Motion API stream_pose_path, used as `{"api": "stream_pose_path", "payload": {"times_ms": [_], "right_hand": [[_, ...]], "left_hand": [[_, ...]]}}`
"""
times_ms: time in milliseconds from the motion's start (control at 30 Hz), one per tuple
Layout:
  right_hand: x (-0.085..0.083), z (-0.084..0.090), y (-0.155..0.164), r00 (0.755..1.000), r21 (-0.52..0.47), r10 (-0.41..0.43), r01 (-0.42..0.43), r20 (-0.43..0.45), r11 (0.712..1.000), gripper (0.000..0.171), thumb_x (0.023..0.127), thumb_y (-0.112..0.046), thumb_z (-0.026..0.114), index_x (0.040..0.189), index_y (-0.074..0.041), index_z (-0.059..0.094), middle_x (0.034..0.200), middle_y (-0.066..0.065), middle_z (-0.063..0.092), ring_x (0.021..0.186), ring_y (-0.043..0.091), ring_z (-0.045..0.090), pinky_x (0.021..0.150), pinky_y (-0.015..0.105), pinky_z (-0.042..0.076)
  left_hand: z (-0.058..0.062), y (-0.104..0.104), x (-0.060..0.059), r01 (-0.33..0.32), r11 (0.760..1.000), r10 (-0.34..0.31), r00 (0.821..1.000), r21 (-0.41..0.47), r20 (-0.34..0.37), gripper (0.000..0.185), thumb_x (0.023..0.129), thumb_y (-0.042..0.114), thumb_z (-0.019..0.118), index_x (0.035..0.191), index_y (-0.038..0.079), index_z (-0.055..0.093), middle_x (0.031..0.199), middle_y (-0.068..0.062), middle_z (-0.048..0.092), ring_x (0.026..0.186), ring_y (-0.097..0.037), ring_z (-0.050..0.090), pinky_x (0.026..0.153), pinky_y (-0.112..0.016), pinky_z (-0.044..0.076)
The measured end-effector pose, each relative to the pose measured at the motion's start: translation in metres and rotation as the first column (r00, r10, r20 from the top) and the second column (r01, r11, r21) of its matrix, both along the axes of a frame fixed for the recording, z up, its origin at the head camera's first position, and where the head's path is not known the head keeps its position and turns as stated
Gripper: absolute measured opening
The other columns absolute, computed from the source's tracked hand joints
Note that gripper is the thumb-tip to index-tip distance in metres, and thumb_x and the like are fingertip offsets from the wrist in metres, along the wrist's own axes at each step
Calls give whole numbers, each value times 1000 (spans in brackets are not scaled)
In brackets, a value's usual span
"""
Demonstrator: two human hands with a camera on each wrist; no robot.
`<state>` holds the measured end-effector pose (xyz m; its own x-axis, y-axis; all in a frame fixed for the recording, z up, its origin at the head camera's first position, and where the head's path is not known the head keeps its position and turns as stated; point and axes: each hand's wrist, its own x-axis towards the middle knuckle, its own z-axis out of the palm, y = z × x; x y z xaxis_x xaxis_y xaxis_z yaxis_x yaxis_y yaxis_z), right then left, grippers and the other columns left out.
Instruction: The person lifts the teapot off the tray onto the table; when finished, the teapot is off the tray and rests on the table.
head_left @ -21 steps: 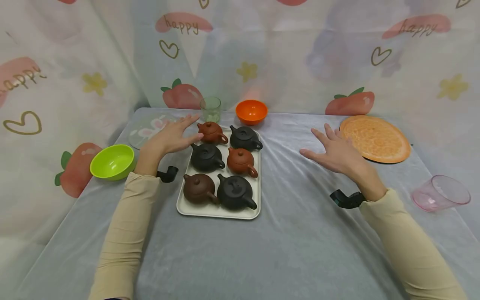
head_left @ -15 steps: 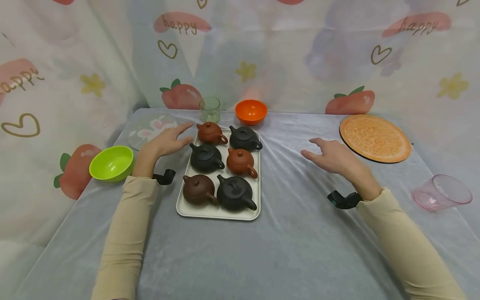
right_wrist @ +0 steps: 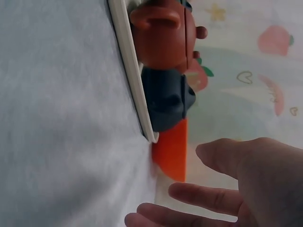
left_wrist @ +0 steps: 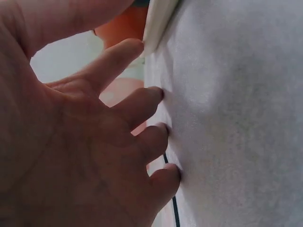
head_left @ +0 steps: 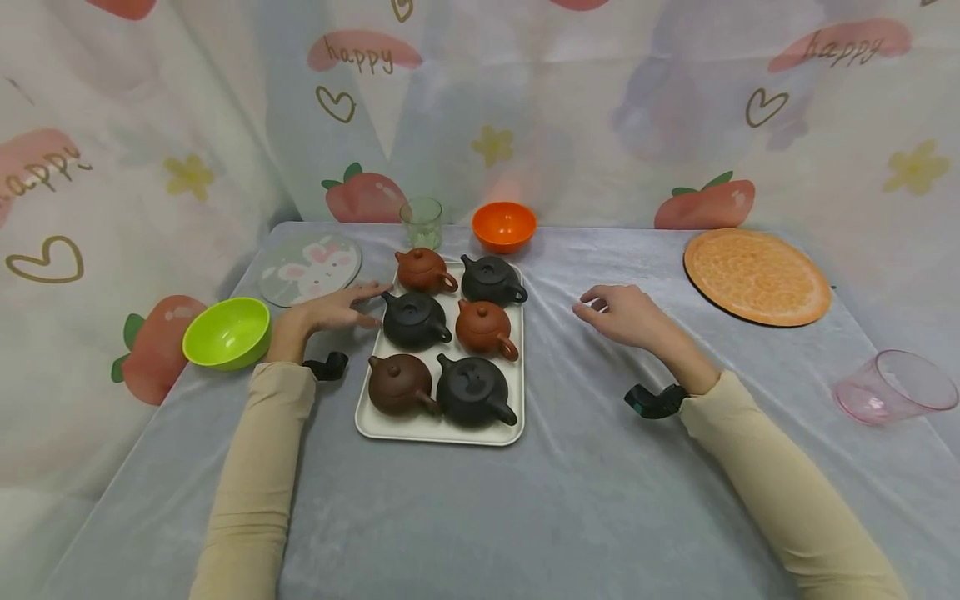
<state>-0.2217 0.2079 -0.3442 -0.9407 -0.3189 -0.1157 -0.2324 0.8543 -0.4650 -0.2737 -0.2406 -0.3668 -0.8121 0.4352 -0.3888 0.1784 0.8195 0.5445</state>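
Left hand (head_left: 324,313) lies flat, fingers straight, fingertips at the tray's (head_left: 438,429) left rim. Right hand (head_left: 622,315) rests loosely curled, holding nothing, on bare cloth well right of the tray.

Six teapots (head_left: 442,332), two bowls (head_left: 504,226).

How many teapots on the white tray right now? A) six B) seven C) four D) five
A: the tray holds six teapots in two columns of three, from the red-brown one at the far left to the black one at the near right. Neither hand touches any of them.
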Motion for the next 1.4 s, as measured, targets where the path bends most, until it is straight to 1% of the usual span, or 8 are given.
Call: {"api": "stream_pose_path", "payload": {"times_ms": [267, 500, 633, 767, 933, 1067, 1200, 1400], "right_hand": [[-10, -15, -25, 999, -92, 29, -27, 22, 995, 35, 99, -29, 54, 117, -2, 68, 109, 19, 71, 95, 30, 66, 80, 43, 52], [-21, -24, -45, 999, -205, -22, 26, 25, 978, 32, 97, -27, 55, 115, -3, 67, 88, 13, 72, 75, 21, 66, 70, 30, 46], [-25, -27, -59, 991, -299, -63, 97, 121, 949, 36, 99, -26, 55, 122, 1, 61, 91, 16, 72, 73, 22, 69, 66, 26, 49], [-29, -26, -71, 972, -366, -103, 177, 213, 913, 41, 100, -29, 52, 128, 2, 55, 100, 19, 70, 76, 22, 70, 67, 31, 55], [-32, -26, -79, 965, -392, -142, 221, 221, 893, 39, 101, -29, 50, 121, 3, 58, 100, 20, 70, 73, 22, 68, 68, 33, 56], [-34, -29, -80, 963, -410, -144, 229, 227, 883, 36, 101, -29, 49, 113, 3, 62, 96, 19, 70, 68, 19, 65, 63, 31, 55], [-38, -29, -82, 960, -417, -131, 227, 247, 880, 37, 102, -29, 49, 110, 3, 63, 93, 17, 71, 66, 17, 63, 61, 29, 53], [-41, -25, -87, 931, -375, -168, 289, 324, 881, 39, 102, -36, 49, 105, -1, 65, 80, 8, 69, 62, 14, 55, 55, 25, 42]], "left_hand": [[-6, -3, -1, 5, 1000, -5, 1000, -18, 4, 88, 88, 35, 68, 158, 17, 17, 163, -20, 3, 149, -43, -6, 115, -64, 6], [-11, -6, -4, -22, 998, 19, 998, 59, 52, 96, 85, 35, 73, 158, 23, 13, 164, -15, -4, 148, -38, -17, 115, -64, 1], [-15, -9, -4, -24, 996, 18, 997, 83, 79, 100, 82, 37, 76, 158, 25, 12, 165, -12, -7, 148, -36, -20, 114, -65, 0], [-16, -14, -4, -5, 997, 0, 998, 79, 65, 103, 80, 39, 79, 158, 26, 13, 165, -12, -5, 148, -36, -18, 114, -65, 1], [-14, -15, -4, 19, 997, -21, 999, 72, 38, 103, 79, 40, 80, 158, 27, 15, 165, -13, -2, 149, -37, -15, 115, -64, 2], [-14, -15, -4, 27, 997, -29, 999, 74, 36, 103, 79, 40, 79, 158, 27, 14, 165, -13, -2, 149, -37, -16, 115, -64, 2], [-15, -18, -4, 21, 997, -24, 999, 76, 41, 104, 79, 40, 79, 158, 26, 14, 165, -13, -2, 149, -37, -16, 115, -64, 1], [-17, -17, -4, 28, 996, -31, 999, 81, 35, 103, 80, 40, 79, 158, 26, 13, 165, -13, -3, 148, -38, -16, 114, -65, 2]]}}
